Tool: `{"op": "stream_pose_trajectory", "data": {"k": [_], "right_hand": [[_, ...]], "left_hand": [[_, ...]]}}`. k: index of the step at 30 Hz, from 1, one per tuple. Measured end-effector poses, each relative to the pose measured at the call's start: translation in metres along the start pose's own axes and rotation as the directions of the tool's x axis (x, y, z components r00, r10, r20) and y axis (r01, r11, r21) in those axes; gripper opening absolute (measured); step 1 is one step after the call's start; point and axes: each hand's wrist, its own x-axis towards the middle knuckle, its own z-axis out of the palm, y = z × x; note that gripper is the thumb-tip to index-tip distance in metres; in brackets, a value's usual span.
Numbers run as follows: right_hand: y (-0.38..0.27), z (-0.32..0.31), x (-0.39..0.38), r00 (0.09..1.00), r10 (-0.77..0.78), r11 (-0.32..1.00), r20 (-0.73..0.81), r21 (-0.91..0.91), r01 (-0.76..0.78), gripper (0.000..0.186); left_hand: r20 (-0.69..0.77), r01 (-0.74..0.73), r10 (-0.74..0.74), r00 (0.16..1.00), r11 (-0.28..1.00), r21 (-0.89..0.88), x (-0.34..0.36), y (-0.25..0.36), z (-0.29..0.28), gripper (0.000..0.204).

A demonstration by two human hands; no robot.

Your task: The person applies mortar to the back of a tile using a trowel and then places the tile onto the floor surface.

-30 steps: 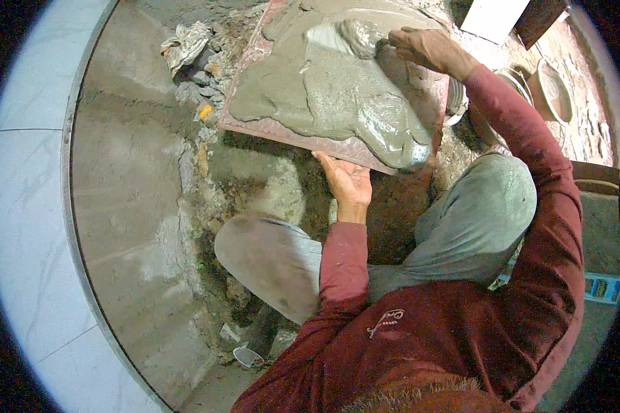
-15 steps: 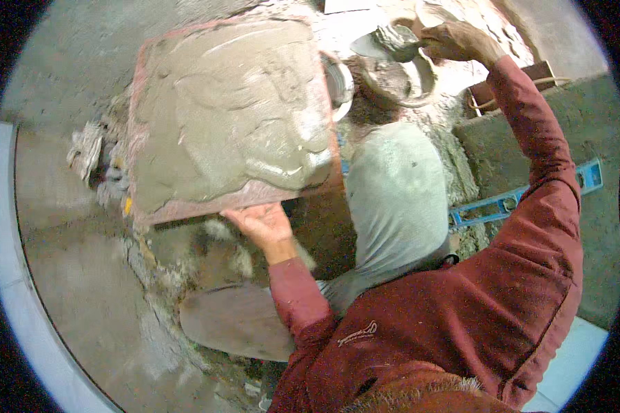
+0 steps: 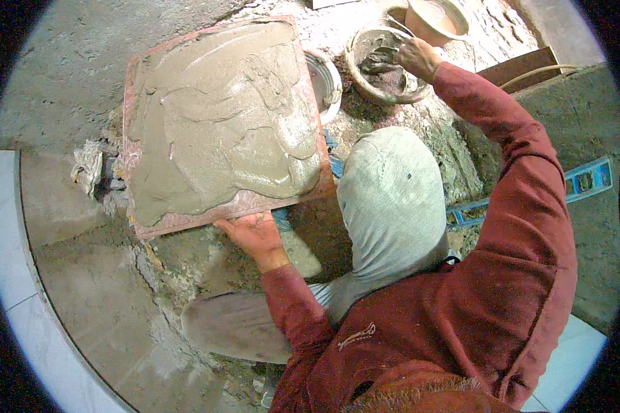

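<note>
Left hand [image 3: 253, 233] gripping near edge of square tile [image 3: 220, 120] spread with wet grey mortar, right hand [image 3: 415, 56] closed on trowel [image 3: 379, 60] in round far bucket [image 3: 382, 65]

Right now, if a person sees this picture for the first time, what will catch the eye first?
First the big square tile, its upturned face covered with wet grey mortar, in the upper left; the left hand supports its near edge. Next, the right hand reaches to the top of the picture and dips a trowel into a mortar-smeared bucket. A blue spirit level lies at the right.
</note>
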Motion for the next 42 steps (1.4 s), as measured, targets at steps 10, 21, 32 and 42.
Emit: {"op": "stream_pose_trajectory", "data": {"k": [10,21,32,42], "right_hand": [[0.014,-0.075,-0.039,0.753,-0.155,0.309,0.639,0.755,-0.578,0.027],[-0.005,-0.062,-0.086,0.809,0.034,-0.411,0.587,0.745,-0.524,0.035],[0.011,-0.175,-0.025,0.830,0.533,-0.010,0.164,0.982,-0.188,0.040],[-0.047,-0.190,0.298,0.769,0.506,0.502,-0.391,0.858,0.105,0.034]], "left_hand": [[-0.017,0.038,-0.038,0.999,0.998,0.042,-0.010,0.002,0.022,0.079],[0.100,0.013,-0.012,0.995,1.000,-0.011,0.001,0.003,0.001,0.081],[0.095,0.004,0.003,0.995,0.998,-0.066,-0.004,-0.004,0.000,0.086],[0.050,0.029,-0.025,0.998,0.996,-0.084,0.000,-0.012,0.005,0.075]]}}
